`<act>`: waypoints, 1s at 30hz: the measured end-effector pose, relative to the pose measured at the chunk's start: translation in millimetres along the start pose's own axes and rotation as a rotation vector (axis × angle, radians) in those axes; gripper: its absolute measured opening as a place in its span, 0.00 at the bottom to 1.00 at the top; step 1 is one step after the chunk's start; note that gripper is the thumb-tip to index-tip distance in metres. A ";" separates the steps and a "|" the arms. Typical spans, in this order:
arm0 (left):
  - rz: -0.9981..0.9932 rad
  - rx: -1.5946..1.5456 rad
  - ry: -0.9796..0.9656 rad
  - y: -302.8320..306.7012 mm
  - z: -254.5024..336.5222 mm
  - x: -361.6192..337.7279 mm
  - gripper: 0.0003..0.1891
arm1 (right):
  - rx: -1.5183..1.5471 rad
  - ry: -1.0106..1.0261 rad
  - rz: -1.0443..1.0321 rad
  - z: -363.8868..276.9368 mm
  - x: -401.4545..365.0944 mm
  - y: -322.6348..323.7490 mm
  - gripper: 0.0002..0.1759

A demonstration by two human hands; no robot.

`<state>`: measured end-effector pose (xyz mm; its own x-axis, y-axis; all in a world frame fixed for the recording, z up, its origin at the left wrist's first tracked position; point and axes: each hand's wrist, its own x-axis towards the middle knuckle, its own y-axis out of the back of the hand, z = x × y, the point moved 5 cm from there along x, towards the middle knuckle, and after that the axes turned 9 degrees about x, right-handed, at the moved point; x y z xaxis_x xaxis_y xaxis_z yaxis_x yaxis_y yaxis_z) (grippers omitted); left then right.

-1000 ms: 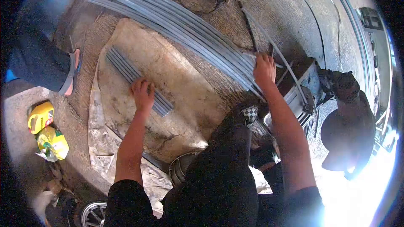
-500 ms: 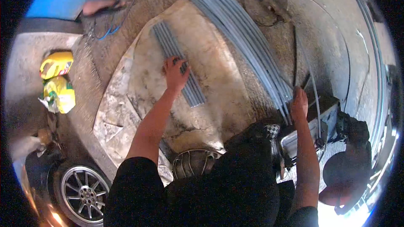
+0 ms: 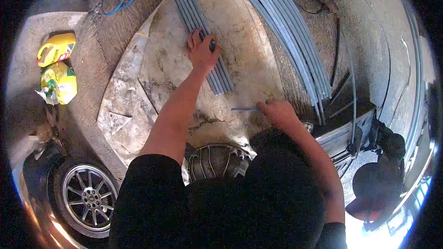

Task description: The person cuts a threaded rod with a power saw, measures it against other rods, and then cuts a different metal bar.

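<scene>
Several short grey metal tubes (image 3: 224, 79) lie side by side on a stained tan sheet (image 3: 249, 64). My left hand (image 3: 202, 51) is over the middle of this row, its fingers and thumb curled around the row's two sides. In front of my body, my right hand (image 3: 278, 113) is closed in a pinch on a thin, straight grey strip (image 3: 244, 109). The strip points left, below the near ends of the short tubes; its exact kind is too small to tell.
Long grey tubes (image 3: 295, 41) run along the right of the sheet. Beyond their near ends stands a metal machine (image 3: 341, 138) with a dark round part (image 3: 376, 180). At left are a yellow jug (image 3: 57, 49), a yellow-green bag (image 3: 60, 85) and a car wheel (image 3: 90, 198).
My right hand has left the near ends of the long tubes and come left, over the sheet, with the thin strip in it. My left hand stays on the short tubes. The view has shifted.
</scene>
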<state>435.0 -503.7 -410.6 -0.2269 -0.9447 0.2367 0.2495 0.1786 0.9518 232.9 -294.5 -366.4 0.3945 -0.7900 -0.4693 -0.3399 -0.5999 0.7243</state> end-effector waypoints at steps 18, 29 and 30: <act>-0.040 0.006 0.036 -4.9 -2.0 -0.7 0.16 | -0.111 -0.081 0.055 -16.8 38.5 28.9 0.13; 0.022 0.007 -0.013 -2.0 -0.9 -0.3 0.15 | -0.186 -0.079 0.086 -19.2 34.3 16.7 0.17; 0.005 0.004 0.002 -2.1 0.2 0.0 0.15 | -0.204 -0.070 0.126 -20.6 33.6 20.0 0.18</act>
<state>434.3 -504.0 -412.6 -0.2238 -0.9442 0.2415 0.2465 0.1849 0.9513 257.0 -330.5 -357.3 0.2972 -0.8679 -0.3980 -0.2006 -0.4643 0.8627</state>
